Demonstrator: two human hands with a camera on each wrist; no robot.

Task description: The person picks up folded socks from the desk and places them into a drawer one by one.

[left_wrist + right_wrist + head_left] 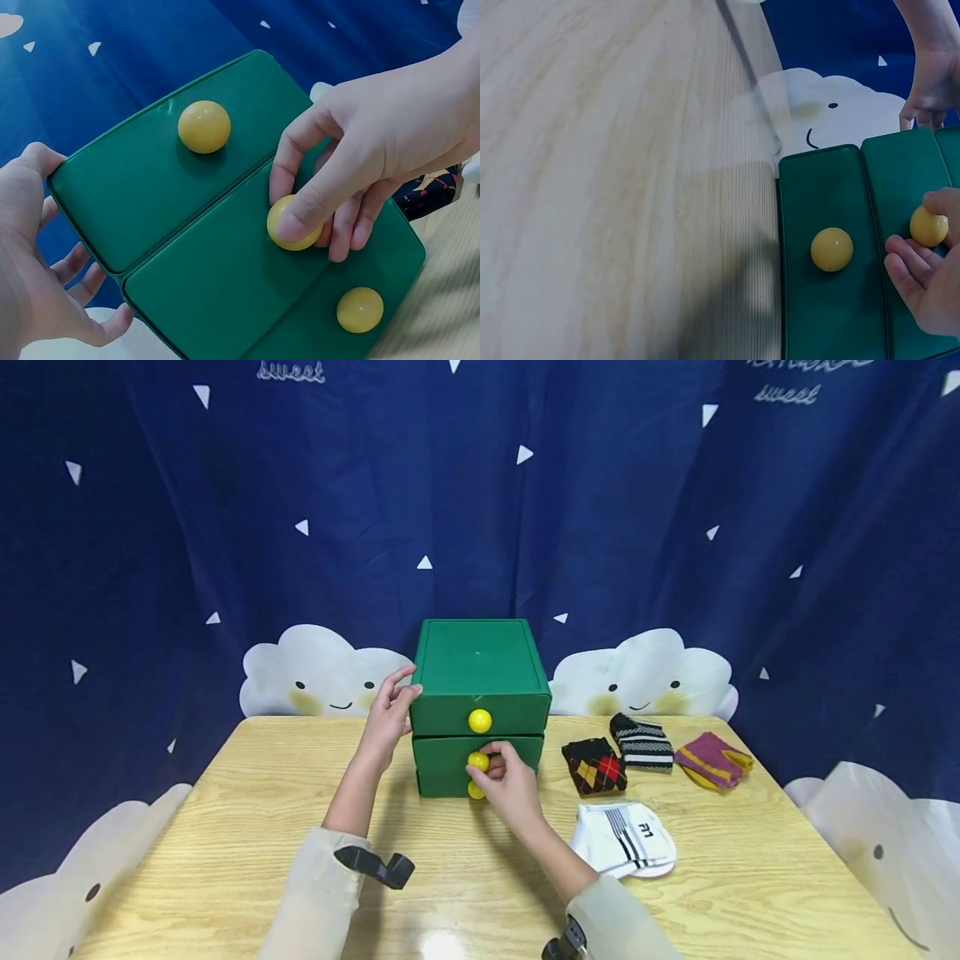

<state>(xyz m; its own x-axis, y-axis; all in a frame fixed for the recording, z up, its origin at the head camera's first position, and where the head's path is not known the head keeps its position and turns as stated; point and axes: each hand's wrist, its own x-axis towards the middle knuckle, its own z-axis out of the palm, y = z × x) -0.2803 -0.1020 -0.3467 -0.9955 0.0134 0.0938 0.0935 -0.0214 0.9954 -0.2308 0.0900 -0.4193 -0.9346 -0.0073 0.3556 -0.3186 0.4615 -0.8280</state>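
The head view shows the right hand (513,785) pinching the yellow middle knob (477,759) of a green cabinet (480,656) at the table (262,827)'s far side, the left hand (387,714) apart from it, fingers loosely spread at the cabinet's left side. Only there do the striped socks (645,746) and purple socks (712,760) appear, right of the cabinet, while the left wrist view catches part of the argyle socks (427,193). That wrist view also shows whole the bottom knob (360,310), partly hidden in the head view
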